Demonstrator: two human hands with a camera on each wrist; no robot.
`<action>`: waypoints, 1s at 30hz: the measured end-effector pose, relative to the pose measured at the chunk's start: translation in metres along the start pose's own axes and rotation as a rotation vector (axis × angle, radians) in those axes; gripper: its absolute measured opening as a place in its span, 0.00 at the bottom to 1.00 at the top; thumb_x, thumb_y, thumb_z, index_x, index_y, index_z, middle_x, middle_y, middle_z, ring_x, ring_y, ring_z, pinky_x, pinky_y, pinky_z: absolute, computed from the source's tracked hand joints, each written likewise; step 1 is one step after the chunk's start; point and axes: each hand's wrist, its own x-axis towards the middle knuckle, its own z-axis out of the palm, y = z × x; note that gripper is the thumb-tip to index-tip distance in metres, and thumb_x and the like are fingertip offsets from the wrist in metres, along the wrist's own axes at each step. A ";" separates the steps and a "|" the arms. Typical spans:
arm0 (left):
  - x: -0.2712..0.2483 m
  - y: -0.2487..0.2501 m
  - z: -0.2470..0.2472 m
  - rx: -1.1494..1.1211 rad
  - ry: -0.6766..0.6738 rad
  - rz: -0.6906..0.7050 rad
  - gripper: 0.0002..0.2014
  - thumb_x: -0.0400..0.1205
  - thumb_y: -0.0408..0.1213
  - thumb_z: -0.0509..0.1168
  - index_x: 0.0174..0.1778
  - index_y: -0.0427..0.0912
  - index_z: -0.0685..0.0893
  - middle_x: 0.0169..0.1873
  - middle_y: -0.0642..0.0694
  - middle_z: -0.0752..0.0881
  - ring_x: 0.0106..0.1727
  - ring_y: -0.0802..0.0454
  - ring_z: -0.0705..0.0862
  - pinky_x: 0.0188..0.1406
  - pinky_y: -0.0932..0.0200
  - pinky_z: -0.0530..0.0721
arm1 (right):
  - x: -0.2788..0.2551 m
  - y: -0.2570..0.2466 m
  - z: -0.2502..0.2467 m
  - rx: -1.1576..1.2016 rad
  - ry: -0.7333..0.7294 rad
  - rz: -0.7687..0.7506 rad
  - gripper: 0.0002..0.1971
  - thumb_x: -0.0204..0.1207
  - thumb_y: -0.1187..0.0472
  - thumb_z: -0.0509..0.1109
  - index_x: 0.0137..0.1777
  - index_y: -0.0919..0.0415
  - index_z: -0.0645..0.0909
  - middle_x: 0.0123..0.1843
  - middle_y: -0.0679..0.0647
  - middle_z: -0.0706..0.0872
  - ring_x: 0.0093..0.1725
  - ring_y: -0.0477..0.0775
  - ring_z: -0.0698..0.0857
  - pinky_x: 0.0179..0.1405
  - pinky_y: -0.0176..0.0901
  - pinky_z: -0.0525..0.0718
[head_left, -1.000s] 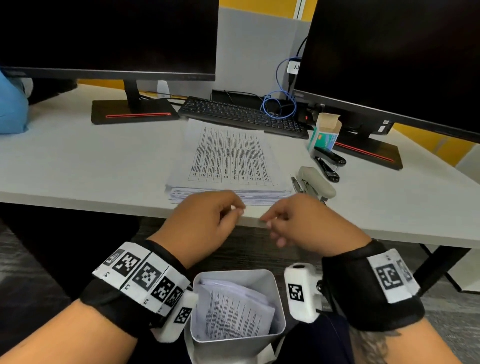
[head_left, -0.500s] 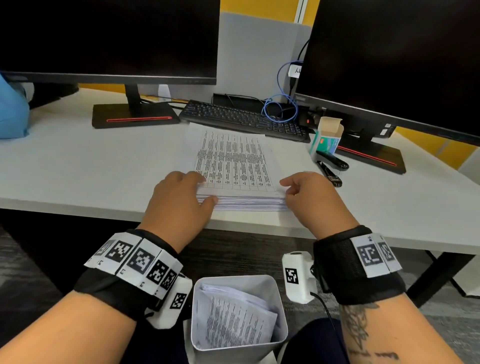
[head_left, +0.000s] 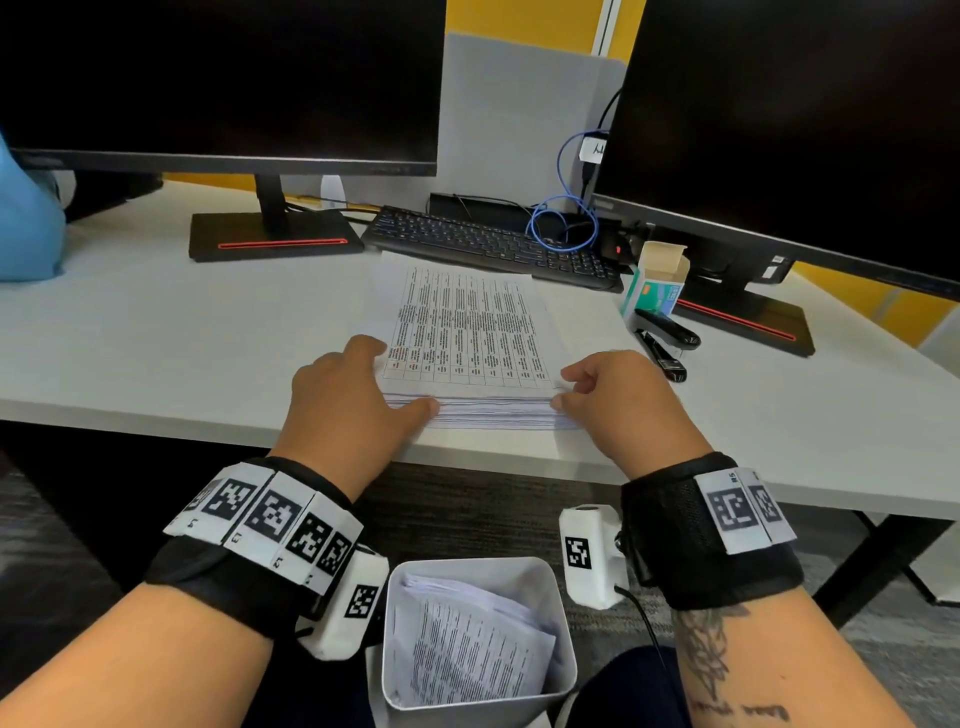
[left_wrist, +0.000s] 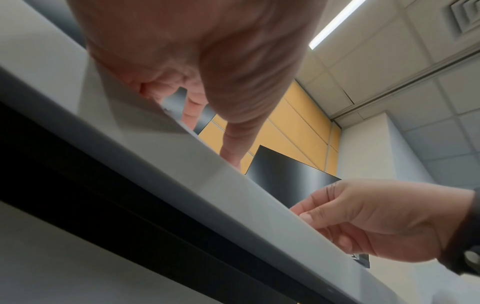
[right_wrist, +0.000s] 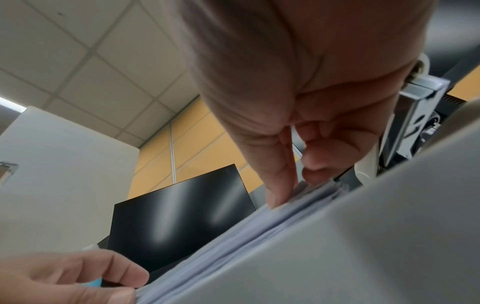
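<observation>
Two hands worked the near corners of the paper stack (head_left: 467, 332), which lay flat on the desk (head_left: 156, 338) between them and ran on beyond their fingertips. The left hand (head_left: 345, 400) curled round the near-left corner, fingers lying on the top sheet and thumb pressed against the front edge of the pile. The right hand (head_left: 618, 400) pinched the near-right corner, thumb against the sheet edges and forefinger bent over the top; how many sheets it had could not be told. Just beyond the right hand, to its outer side, lay a black stapler (head_left: 667, 330) and a small open box (head_left: 657, 283). Below both wrists stood a grey bin (head_left: 545, 592) holding printed sheets.
</observation>
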 end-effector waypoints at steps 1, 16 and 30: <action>0.000 0.000 0.000 0.000 0.003 0.002 0.36 0.73 0.59 0.73 0.73 0.47 0.71 0.66 0.43 0.81 0.69 0.42 0.75 0.71 0.50 0.67 | 0.001 0.001 0.001 0.017 0.009 0.002 0.17 0.75 0.56 0.77 0.64 0.56 0.86 0.58 0.54 0.87 0.57 0.55 0.85 0.62 0.47 0.81; 0.003 -0.006 0.005 -0.001 0.016 0.005 0.33 0.72 0.62 0.72 0.70 0.50 0.74 0.64 0.45 0.80 0.69 0.43 0.73 0.69 0.51 0.68 | 0.002 0.004 -0.001 -0.050 0.032 -0.032 0.11 0.83 0.63 0.62 0.54 0.63 0.86 0.51 0.61 0.88 0.51 0.62 0.86 0.43 0.42 0.77; 0.002 -0.007 0.010 -0.051 0.043 0.007 0.32 0.73 0.59 0.73 0.70 0.52 0.74 0.66 0.45 0.78 0.73 0.44 0.70 0.70 0.53 0.66 | 0.009 0.010 -0.002 0.136 -0.011 0.075 0.19 0.77 0.72 0.66 0.63 0.56 0.86 0.58 0.54 0.87 0.54 0.55 0.85 0.54 0.41 0.82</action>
